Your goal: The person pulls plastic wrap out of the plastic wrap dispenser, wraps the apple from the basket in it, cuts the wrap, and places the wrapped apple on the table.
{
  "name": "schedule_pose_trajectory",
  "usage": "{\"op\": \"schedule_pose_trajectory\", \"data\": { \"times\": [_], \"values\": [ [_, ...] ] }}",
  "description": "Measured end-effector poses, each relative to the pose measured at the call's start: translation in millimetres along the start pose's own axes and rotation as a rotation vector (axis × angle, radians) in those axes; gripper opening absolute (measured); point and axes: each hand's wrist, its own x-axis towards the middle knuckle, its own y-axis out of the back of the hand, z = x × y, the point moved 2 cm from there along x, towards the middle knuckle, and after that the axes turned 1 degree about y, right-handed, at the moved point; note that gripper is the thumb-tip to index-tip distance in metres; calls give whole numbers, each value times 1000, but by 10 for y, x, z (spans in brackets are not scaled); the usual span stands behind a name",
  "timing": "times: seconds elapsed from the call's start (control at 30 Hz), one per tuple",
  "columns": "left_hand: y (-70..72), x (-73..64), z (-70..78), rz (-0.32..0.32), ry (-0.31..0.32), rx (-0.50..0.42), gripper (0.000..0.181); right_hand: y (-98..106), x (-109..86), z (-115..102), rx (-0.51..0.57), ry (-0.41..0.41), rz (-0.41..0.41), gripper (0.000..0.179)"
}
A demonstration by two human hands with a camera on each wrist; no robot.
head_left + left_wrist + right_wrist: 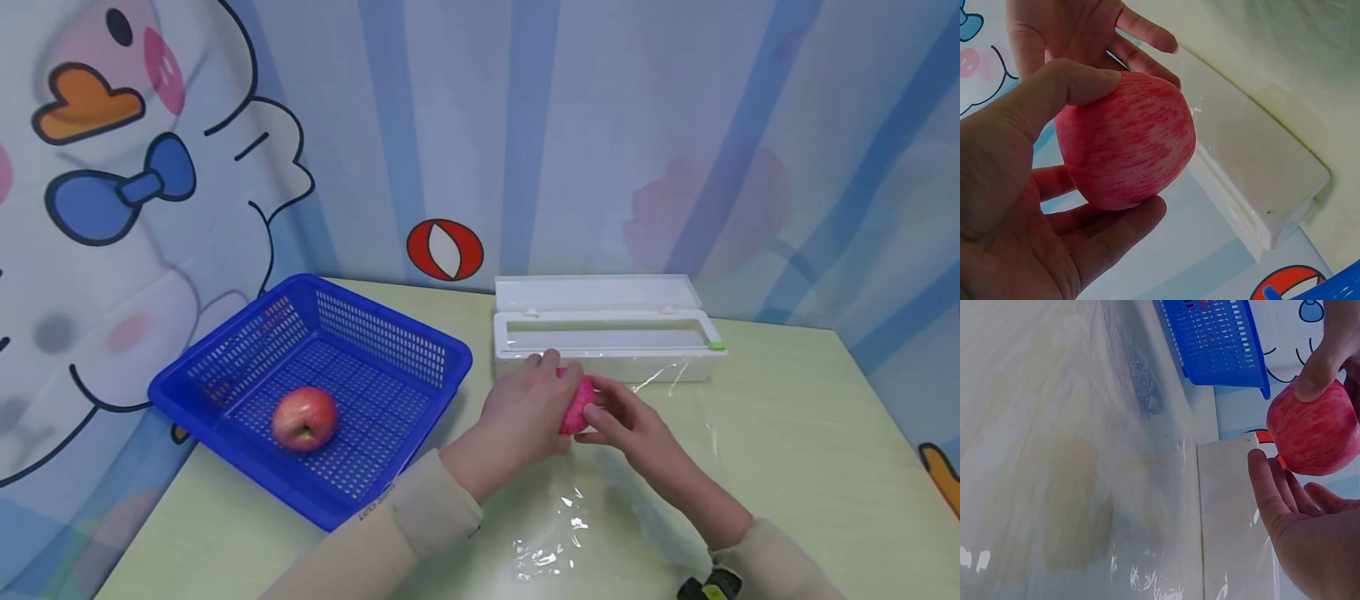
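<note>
My left hand [521, 408] grips a red apple [577, 407], its thumb on one side and fingers on the other in the left wrist view. The apple [1132, 144] shows red streaks there. Beside it is my right hand [637, 429], its fingers relaxed and spread close to the apple; in the right wrist view the palm [1319, 550] holds nothing. Below both hands, clear plastic film [551, 550] lies over the table. It runs out from a white film dispenser box [678, 368], whose lid [592, 292] stands raised behind it.
To the left stands a blue perforated basket [390, 333] with another apple [303, 419] in it. A patterned cloth [457, 125] hangs behind the pale table [810, 433]. On the box's right end sits a small green piece [717, 345].
</note>
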Motion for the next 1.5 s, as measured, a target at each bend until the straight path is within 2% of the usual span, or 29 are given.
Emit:
{"op": "schedule_pose_trajectory", "data": {
  "times": [0.4,0.5,0.63,0.8,0.97,1.1,1.23,1.5],
  "values": [
    [-120,13,74,24,-13,17,80,10,-59,52,-78,-57,64,51],
    [-150,17,51,25,0,-68,94,42,-71,51,-88,-85,78,54],
    [-208,12,-25,61,17,-246,107,110,-82,54,-79,-136,84,59],
    [-332,-9,-98,107,8,-441,104,219,-126,72,-44,-169,105,58],
    [-496,-4,-71,95,22,-607,97,274,-168,99,39,-173,96,58],
    [-586,15,-23,111,9,-648,95,298,-190,109,54,-162,64,58],
    [-651,47,26,113,8,-659,89,350,-233,124,14,-138,28,55],
    [-834,153,171,74,48,-689,84,555,-345,153,-243,-88,8,51]
  ]
}}
